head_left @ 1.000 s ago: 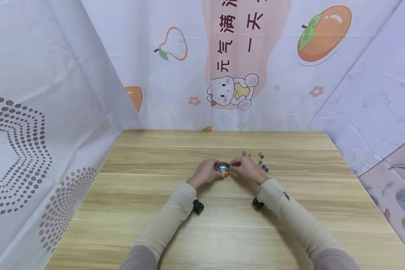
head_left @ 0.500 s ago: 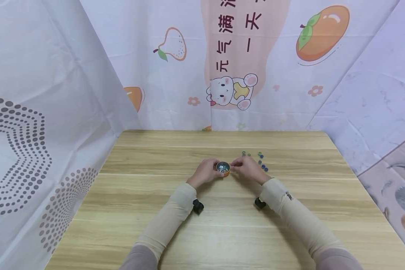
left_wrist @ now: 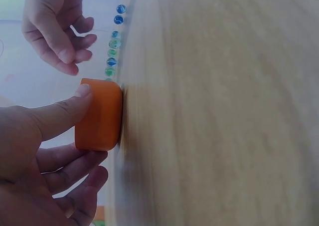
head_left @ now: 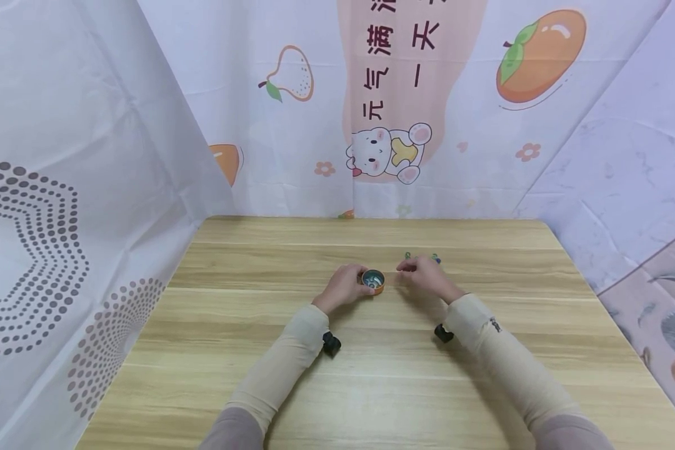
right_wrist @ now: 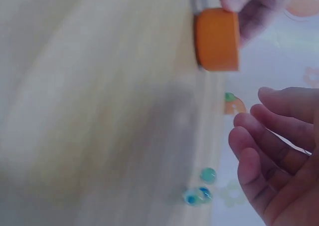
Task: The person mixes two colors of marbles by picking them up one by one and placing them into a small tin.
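Observation:
A small round orange bowl (head_left: pixel 374 289) with a shiny silvery inside stands upright on the table. My left hand (head_left: pixel 342 287) grips it by the side, thumb on the near wall and fingers round the far wall, as the left wrist view shows the orange wall (left_wrist: pixel 98 117). Something glassy shows inside the bowl, too small to tell apart. To the right of the bowl, apart from it, my right hand (head_left: pixel 424 275) hovers with relaxed, slightly bent fingers and nothing between them. Beyond it lie several green and blue glass marbles (left_wrist: pixel 114 43), partly hidden by that hand in the head view.
The wooden table (head_left: pixel 247 337) reaches to patterned cloth hangings (head_left: pixel 292 156) at the back and sides. In the right wrist view, a few marbles (right_wrist: pixel 208 174) lie on the tabletop below the right hand.
My right hand has left the bowl's rim and moved right, over the marbles, covering several of them in the head view. The left hand keeps its hold on the bowl.

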Demonstrator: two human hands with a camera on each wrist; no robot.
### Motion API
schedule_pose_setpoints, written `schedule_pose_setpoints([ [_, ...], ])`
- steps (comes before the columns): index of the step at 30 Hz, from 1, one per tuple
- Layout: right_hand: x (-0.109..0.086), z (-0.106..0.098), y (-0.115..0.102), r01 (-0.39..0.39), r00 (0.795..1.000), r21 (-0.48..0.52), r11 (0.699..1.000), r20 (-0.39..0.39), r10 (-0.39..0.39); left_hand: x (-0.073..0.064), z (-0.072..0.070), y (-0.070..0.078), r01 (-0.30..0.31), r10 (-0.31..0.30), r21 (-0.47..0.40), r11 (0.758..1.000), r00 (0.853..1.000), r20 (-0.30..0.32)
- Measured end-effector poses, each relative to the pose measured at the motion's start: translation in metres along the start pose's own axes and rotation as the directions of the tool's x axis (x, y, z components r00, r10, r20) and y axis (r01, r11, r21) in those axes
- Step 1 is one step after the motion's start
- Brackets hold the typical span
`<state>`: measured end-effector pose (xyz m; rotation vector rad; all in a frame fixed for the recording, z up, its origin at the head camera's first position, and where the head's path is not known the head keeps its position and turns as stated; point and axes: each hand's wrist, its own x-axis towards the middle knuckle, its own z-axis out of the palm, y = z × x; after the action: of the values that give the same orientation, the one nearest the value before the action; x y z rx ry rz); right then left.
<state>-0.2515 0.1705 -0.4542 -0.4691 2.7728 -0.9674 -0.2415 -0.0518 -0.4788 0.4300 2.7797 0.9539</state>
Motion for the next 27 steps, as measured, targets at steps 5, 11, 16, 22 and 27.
schedule_pose_setpoints([
  [5,-0.002,-0.014,0.002,-0.002,1.0,-0.004,1.0,-0.029,0.002,0.0,0.001,0.0,0.003,-0.003,0.001,1.0,1.0,-0.001],
  [11,-0.006,-0.026,0.011,-0.049,0.998,-0.017,0.999,-0.03,0.048,0.0,0.001,-0.001,-0.003,0.003,0.0,1.0,1.0,0.001],
  [16,-0.008,-0.031,0.017,-0.072,0.997,-0.014,0.997,-0.03,0.071,-0.001,-0.001,-0.001,-0.004,0.004,0.008,1.0,1.0,-0.007],
  [22,-0.014,-0.033,0.023,-0.077,0.995,-0.114,0.99,-0.072,0.069,-0.001,-0.001,0.0,-0.009,0.009,0.016,1.0,1.0,-0.006],
  [27,-0.02,-0.035,0.03,-0.119,0.99,-0.207,0.971,-0.097,0.101,-0.001,0.0,0.001,-0.002,0.002,0.02,1.0,1.0,-0.001],
])
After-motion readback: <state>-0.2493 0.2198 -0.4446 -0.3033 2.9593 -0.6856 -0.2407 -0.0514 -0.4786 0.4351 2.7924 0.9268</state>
